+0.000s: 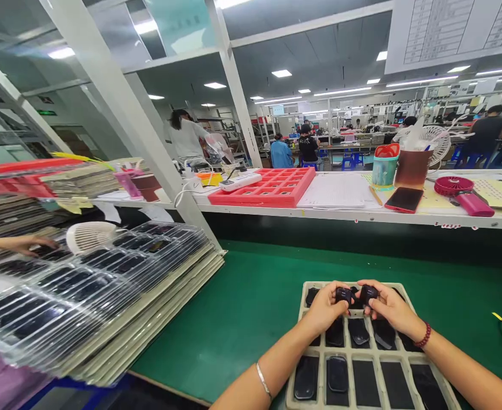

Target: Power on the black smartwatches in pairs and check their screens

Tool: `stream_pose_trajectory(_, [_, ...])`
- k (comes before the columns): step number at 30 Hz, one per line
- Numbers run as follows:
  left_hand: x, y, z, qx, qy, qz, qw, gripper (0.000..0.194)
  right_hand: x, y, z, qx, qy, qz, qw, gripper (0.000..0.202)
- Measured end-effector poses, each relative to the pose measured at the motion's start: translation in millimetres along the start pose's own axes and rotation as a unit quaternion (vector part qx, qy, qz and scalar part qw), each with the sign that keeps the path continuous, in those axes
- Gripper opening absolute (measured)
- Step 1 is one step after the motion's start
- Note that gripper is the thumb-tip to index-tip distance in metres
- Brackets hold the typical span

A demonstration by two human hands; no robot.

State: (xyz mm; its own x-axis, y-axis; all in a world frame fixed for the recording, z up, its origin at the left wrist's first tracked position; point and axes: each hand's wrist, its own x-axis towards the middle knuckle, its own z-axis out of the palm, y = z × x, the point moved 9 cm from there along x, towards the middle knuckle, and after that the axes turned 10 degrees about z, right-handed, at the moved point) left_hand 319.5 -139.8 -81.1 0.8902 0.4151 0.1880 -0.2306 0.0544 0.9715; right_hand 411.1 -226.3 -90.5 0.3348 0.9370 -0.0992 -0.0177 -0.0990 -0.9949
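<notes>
My left hand (334, 304) pinches a small glossy black piece (343, 295) above the back row of a beige compartment tray (349, 351). Close beside it, my right hand (383, 304) holds a similar black piece (368, 294). Both hands are over the tray, with a narrow gap between the pieces. The tray stands on the green table (246, 296). Its compartments hold dark pads, and two rounded black pieces (305, 377) lie in the front row at the left.
At the left are stacked clear trays (105, 267) with black parts, where another person's hand (32, 245) reaches in. A shelf (242, 212) behind carries a red foam tray (268, 188), papers, a phone (404, 200) and a pink fan (464, 193). People sit farther back.
</notes>
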Motion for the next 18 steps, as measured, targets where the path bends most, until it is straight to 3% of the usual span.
stream_pose_trajectory(12, [1, -8, -5.6, 0.012, 0.010, -0.002, 1.000, 0.043, -3, 0, 1, -0.024, -0.002, 0.001, 1.000, 0.047])
stream_pose_trajectory(18, [0, -3, -8.3, -0.016, 0.018, -0.021, 0.999, 0.054, -1, 3, -10, 0.049, 0.010, 0.022, 0.999, 0.055])
